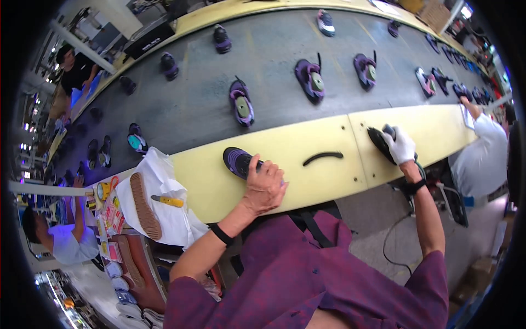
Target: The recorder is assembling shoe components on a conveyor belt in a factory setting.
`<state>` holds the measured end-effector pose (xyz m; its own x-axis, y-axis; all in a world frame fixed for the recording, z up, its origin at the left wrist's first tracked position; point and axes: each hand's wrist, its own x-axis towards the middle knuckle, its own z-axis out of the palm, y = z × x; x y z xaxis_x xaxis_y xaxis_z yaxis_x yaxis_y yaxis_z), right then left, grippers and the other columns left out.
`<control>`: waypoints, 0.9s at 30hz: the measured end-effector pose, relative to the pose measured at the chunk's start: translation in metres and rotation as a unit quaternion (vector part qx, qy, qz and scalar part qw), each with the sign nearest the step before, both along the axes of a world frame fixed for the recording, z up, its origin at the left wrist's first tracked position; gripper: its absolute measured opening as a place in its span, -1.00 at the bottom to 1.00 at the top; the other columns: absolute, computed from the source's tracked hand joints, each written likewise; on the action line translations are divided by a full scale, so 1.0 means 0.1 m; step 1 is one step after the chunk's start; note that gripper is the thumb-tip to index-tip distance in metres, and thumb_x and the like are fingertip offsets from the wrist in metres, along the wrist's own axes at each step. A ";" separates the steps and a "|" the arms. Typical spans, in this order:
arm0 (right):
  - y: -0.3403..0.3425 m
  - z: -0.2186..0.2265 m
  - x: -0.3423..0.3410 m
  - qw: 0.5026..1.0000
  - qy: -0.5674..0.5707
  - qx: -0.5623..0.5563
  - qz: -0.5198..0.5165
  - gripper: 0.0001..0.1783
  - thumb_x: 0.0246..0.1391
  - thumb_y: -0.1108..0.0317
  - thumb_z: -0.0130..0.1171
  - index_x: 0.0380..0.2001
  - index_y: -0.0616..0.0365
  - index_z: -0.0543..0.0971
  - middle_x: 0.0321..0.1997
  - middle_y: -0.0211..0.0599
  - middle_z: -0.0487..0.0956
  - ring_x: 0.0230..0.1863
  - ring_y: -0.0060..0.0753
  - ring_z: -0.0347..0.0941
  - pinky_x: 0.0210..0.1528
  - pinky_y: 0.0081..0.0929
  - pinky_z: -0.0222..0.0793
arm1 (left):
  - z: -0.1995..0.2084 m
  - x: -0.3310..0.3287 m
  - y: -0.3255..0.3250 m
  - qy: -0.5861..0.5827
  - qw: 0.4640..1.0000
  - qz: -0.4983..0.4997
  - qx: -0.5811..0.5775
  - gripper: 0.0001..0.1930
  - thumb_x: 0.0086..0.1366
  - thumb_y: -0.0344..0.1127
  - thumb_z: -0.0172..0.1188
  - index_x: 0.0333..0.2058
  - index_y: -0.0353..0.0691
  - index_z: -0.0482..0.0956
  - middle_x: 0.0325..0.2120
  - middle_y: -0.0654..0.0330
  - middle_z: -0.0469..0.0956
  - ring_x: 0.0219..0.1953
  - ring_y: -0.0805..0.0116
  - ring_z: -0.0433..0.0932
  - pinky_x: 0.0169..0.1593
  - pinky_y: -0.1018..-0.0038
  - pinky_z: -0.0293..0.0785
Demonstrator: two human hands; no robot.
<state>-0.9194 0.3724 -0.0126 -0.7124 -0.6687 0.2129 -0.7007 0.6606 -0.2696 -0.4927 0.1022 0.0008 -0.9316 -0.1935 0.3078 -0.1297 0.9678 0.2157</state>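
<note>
Purple shoe sat in your left grip, likely for steadiness; your gloved right grip held an iron.

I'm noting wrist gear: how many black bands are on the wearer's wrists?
2: one band behind the left hand on the shoe, another band behind the gloved right hand. Both show plainly.
</note>
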 end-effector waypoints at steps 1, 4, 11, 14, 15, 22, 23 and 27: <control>0.05 -0.02 -0.02 1.000 0.009 -0.007 -0.005 -0.58 0.29 -0.06 0.38 -0.13 0.07 0.65 -0.29 0.00 0.70 -0.22 0.19 0.67 -0.17 -0.02 0.55 | -0.04 0.05 -0.24 0.017 1.000 -0.012 -0.021 -0.65 0.17 -0.15 0.40 -0.13 -0.21 0.65 -0.13 0.12 0.58 0.13 0.12 0.53 0.49 -0.21 0.08; -0.02 0.01 0.01 1.000 0.003 -0.018 -0.013 -0.63 0.28 0.00 0.40 -0.14 0.06 0.65 -0.31 -0.05 0.70 -0.27 0.18 0.67 -0.20 -0.03 0.54 | -0.11 0.34 -1.07 -0.009 0.988 -0.110 -0.108 -0.73 0.23 -0.17 0.35 -0.20 -0.22 0.66 -0.17 0.12 0.61 0.11 0.10 0.54 0.52 -0.19 0.09; -0.12 -0.05 -0.07 0.998 0.038 -0.008 -0.051 -0.62 0.28 -0.03 0.39 -0.14 0.06 0.64 -0.35 -0.07 0.68 -0.30 0.18 0.66 -0.23 0.02 0.53 | -0.05 0.60 -3.11 -0.139 0.971 0.000 -0.193 -0.53 0.42 -0.08 0.30 0.16 -0.27 0.63 0.34 -0.01 0.49 0.51 -0.02 0.29 0.61 -0.16 -0.04; -0.09 -0.14 -0.16 0.997 0.061 0.004 -0.056 -0.62 0.27 -0.03 0.39 -0.13 0.04 0.65 -0.34 -0.07 0.70 -0.29 0.18 0.67 -0.22 0.03 0.53 | -0.37 0.53 -3.20 -0.140 0.971 0.107 -0.160 -0.43 0.49 0.05 0.24 0.24 -0.29 0.58 0.37 -0.07 0.46 0.52 -0.05 0.28 0.59 -0.15 0.00; -0.10 -0.12 -0.15 0.997 0.052 0.009 -0.061 -0.64 0.30 0.00 0.37 -0.10 0.03 0.64 -0.30 -0.07 0.71 -0.25 0.18 0.69 -0.20 0.03 0.55 | -0.38 0.42 -3.07 -0.123 0.969 0.162 -0.144 -0.37 0.50 0.10 0.22 0.29 -0.31 0.55 0.38 -0.11 0.45 0.52 -0.07 0.28 0.58 -0.14 0.02; -0.05 -0.02 -0.24 0.990 0.100 -0.014 -0.095 -0.69 0.35 0.08 0.30 -0.05 0.06 0.65 -0.15 -0.04 0.74 -0.12 0.14 0.70 -0.09 0.01 0.58 | -0.23 -1.10 -2.20 -0.134 0.886 0.333 0.293 0.10 0.26 0.45 0.34 0.42 -0.42 0.30 0.34 -0.26 0.45 0.44 -0.24 0.40 0.44 -0.07 0.38; -0.14 -0.01 -0.24 0.992 0.088 -0.050 -0.080 -0.70 0.37 0.09 0.28 -0.06 0.07 0.66 -0.13 -0.03 0.74 -0.10 0.16 0.70 -0.06 0.02 0.59 | -0.47 -1.19 -2.19 -0.077 0.866 0.405 0.283 0.02 0.18 0.29 0.48 0.38 -0.37 0.37 0.28 -0.24 0.51 0.36 -0.22 0.50 0.38 0.01 0.49; -0.66 -0.02 -0.21 0.994 0.041 0.005 -0.097 -0.57 0.31 -0.06 0.31 -0.09 0.09 0.67 -0.15 0.07 0.74 -0.09 0.24 0.70 -0.02 0.06 0.60 | -1.29 -0.51 -2.73 0.077 0.839 0.431 0.324 -0.29 0.11 -0.10 0.54 0.17 -0.36 0.55 0.10 -0.20 0.65 0.18 -0.07 0.67 0.16 0.07 0.66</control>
